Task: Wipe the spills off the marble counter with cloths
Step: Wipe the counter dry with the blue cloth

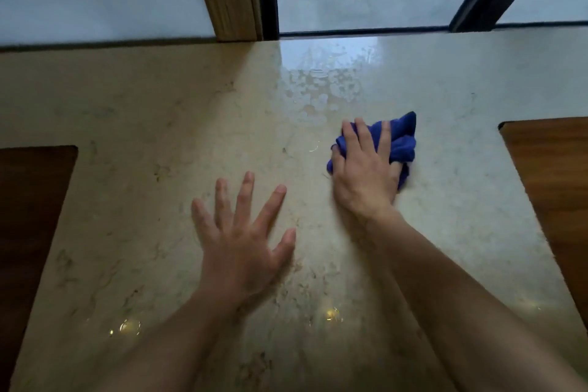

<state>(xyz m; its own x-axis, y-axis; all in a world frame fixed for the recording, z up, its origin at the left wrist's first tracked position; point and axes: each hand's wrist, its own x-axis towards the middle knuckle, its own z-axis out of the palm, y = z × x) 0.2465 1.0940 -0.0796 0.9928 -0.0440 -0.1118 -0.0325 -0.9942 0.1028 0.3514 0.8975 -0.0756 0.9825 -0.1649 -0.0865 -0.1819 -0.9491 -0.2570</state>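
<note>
Blue cloth (401, 140) under right hand (362, 169) on marble counter (133, 124)

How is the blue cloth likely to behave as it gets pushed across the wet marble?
The blue cloth lies bunched in folds under the right hand, so it is probably soft and floppy, not stiff. It will likely slide easily on the glossy marble counter, and may drag a little heavier as it soaks up the water droplets.
</note>
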